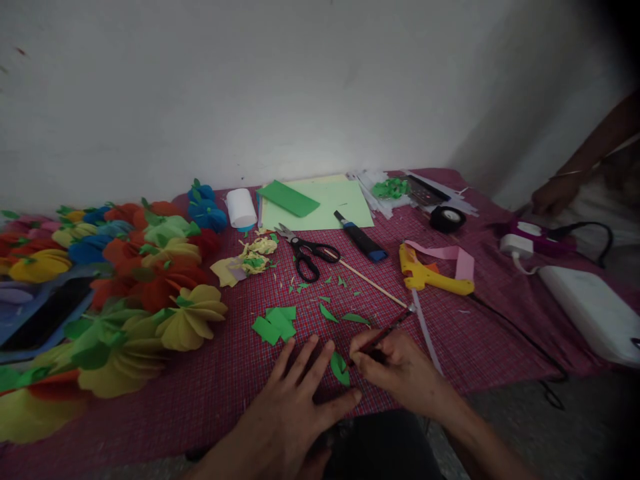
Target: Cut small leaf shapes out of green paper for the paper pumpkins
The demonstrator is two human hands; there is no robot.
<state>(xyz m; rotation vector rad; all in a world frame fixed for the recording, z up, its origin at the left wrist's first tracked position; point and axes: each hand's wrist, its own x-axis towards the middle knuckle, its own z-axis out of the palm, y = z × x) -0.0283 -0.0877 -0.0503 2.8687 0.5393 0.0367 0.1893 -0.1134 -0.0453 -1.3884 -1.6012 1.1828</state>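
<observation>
My right hand is closed around a slim dark red pencil with a pale, shiny upper end. Its lower tip is at a green paper leaf lying on the tablecloth. To the left, my left hand rests with fingers spread, its thumb just below that leaf. Beyond its fingertips lie several green paper rectangles. More cut green leaves and small scraps are scattered ahead of my right hand. Black-handled scissors lie open farther back, beside a thin wooden stick.
Colourful paper pumpkins crowd the left, near a phone. A yellow glue gun, its cord trailing, lies right of a blue-black cutter. Behind are green sheets and tape. Another person's hand is at right.
</observation>
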